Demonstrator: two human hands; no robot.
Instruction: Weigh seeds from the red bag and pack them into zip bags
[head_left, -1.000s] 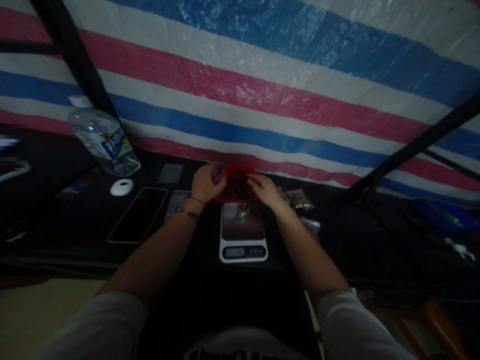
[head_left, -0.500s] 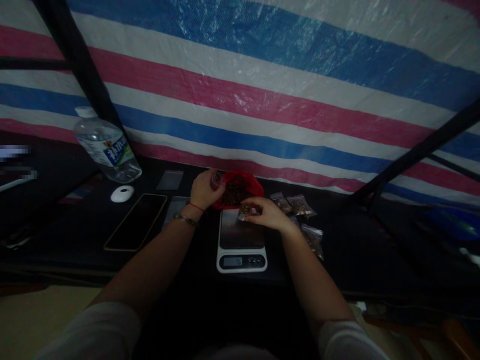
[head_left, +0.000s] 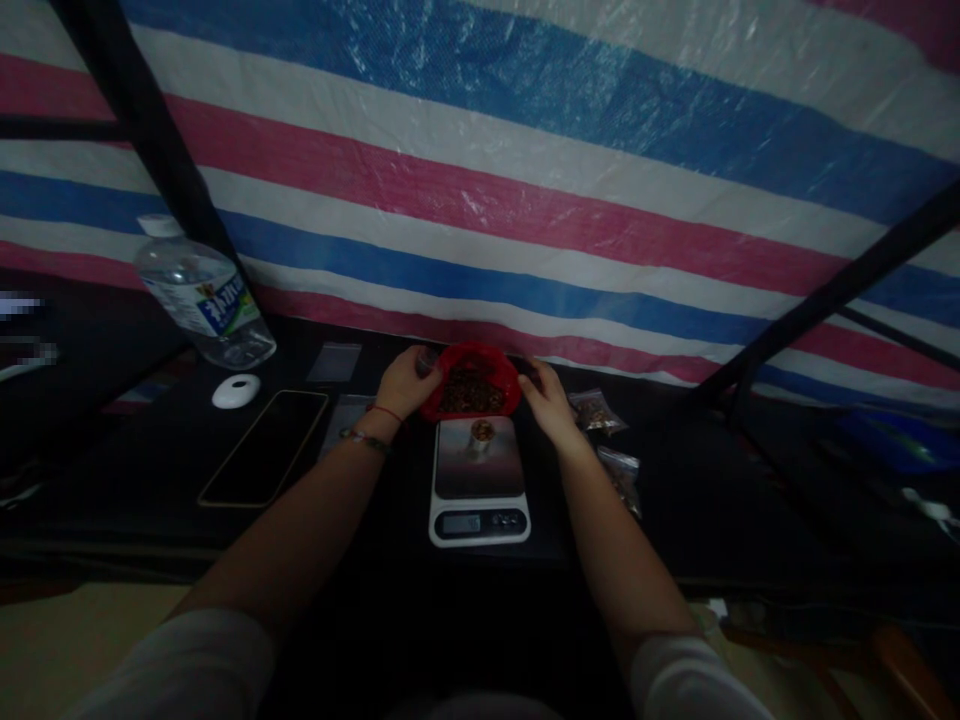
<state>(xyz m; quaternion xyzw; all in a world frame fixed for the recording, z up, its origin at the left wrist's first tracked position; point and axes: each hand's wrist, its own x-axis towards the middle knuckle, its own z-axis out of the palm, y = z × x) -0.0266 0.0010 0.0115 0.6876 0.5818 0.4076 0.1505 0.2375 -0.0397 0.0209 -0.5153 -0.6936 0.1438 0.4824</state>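
Observation:
A red plastic bag (head_left: pixel 507 375), its mouth open, holds many small brown pieces. At its left edge my left hand (head_left: pixel 407 384) is closed around a small clear cup (head_left: pixel 426 362). My right hand (head_left: pixel 548 399) is at the bag's right edge, thumb and fingers closed on the red plastic; its fingertips are partly hidden. Just in front of the bag lies a white kitchen scale (head_left: pixel 480 480) with its display lit. On the scale's plate stands a small cup of brown pieces (head_left: pixel 481 432), touched by neither hand.
Small filled zip bags (head_left: pixel 598 411) lie right of my right hand. To the left are flat clear bags (head_left: pixel 334 362), a phone (head_left: pixel 266 447), a white earbud case (head_left: pixel 236 390) and a large bottle (head_left: pixel 206 295). A striped sheet (head_left: pixel 480 190) hangs behind the black table.
My right hand has let go of the filled cup on the scale and moved to the bag's right side. The bag's mouth looks more upright. My left hand still holds its cup.

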